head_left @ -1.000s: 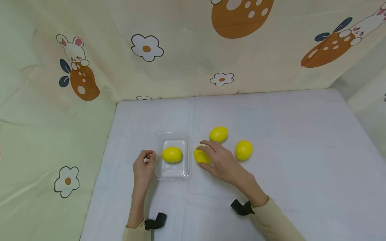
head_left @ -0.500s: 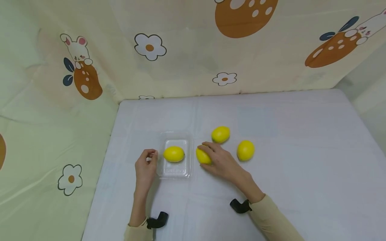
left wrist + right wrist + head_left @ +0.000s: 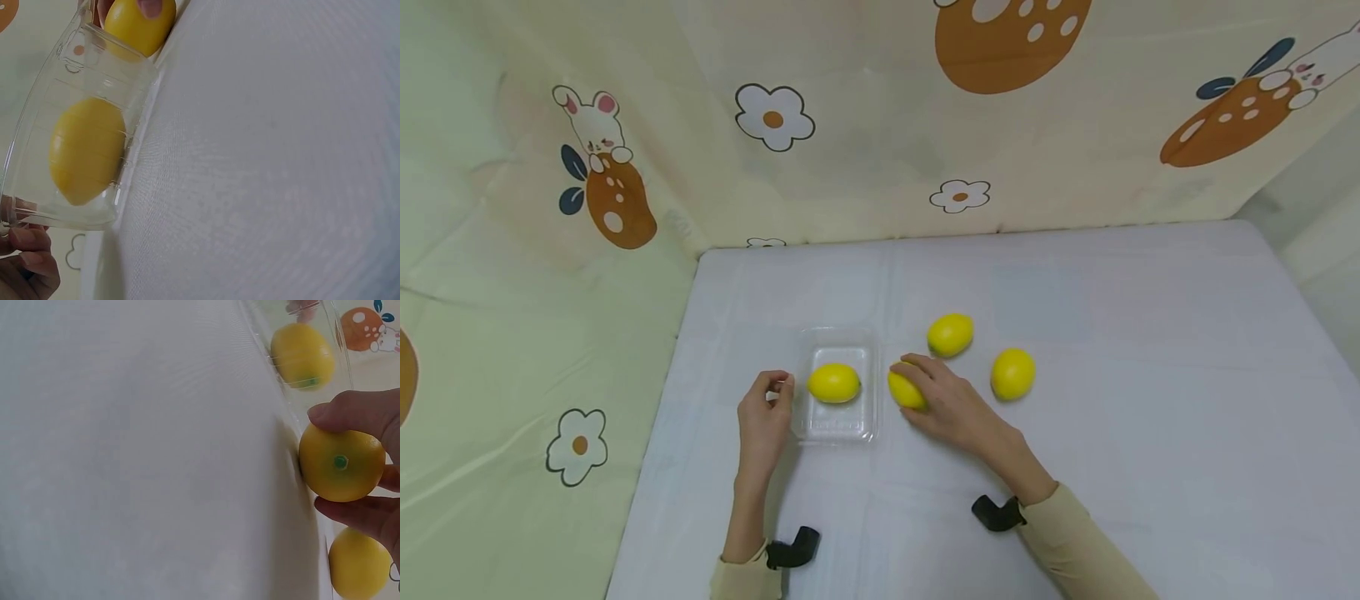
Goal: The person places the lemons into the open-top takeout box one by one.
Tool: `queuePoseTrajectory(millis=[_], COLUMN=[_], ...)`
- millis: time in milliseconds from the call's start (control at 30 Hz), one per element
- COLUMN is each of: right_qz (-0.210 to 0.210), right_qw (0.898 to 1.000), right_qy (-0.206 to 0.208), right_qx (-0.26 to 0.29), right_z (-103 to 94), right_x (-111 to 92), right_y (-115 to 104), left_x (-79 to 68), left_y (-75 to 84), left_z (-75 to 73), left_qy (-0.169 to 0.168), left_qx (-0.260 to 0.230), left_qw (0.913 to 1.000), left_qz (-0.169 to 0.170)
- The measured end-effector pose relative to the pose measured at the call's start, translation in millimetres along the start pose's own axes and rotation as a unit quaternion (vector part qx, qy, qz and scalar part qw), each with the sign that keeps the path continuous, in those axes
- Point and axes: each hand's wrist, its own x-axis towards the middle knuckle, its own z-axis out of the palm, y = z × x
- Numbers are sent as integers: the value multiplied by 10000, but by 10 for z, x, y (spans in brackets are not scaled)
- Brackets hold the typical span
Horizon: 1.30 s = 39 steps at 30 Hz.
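A clear plastic container (image 3: 837, 429) stands on the table with one yellow lemon (image 3: 834, 383) lying in it. My left hand (image 3: 765, 421) pinches the container's left rim between thumb and curled fingers, as the left wrist view shows at the rim (image 3: 56, 225). Just right of the container, my right hand (image 3: 951, 404) grips a second lemon (image 3: 906, 390), thumb on one side and fingers on the other. In the right wrist view this lemon (image 3: 340, 464) shows a green stem spot and sits at the table surface.
Two more lemons lie on the white-covered table (image 3: 1112, 433): one lemon (image 3: 951, 335) just behind my right hand, another lemon (image 3: 1013, 374) to its right. A patterned curtain (image 3: 865, 125) hangs along the back and left table edges.
My right hand's fingers have closed in around the lemon beside the container. The left hand keeps its hold on the rim. The head view has shifted slightly.
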Motion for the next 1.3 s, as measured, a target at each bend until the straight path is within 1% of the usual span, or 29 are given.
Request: queuePoseTrajectory(millis=[100,300,467,567,700,867,1000,1100,1200,1300], right_qz=[-119,-500,-761,-884,-952,-970,-1067,-1148,-1128,-997], right_qw=[9999,9980,9950,9931,9919,9918,9910,9902,9914,9942], right_qy=[119,387,637,770,842,828,798,771,639,346], right_qx=[19,25,-50,-65,-8,83,154,178,185,218], right_z=[-17,-81,-212,-306,-406,-469,-464,-430,-389,-348], right_x=[-11,-33,-32,7,117,281,435,564,676,758], right_y=[-6,-43,-93,-118,-151,-210,-270,-298,-307,-304], left_x=[2,8,18,20,17,17,19,22,25,26], left_y=[-6,-46,-51,-49,-48,-52,-40,-29,-28,-29], left_z=[-1,-12,-19,-17,-17,-9,-12,-17,-13,-2], left_qy=[-10,61,82,84,87,56,-24,-34,-32,-64], left_qx=[9,19,-7,-16,-1,-40,-52,-56,-75,-102], left_qw=[10000,10000,10000,9999,9999,10000,10000,10000,9999,9999], left_qz=[2,-4,51,78,58,16,-31,8,62,92])
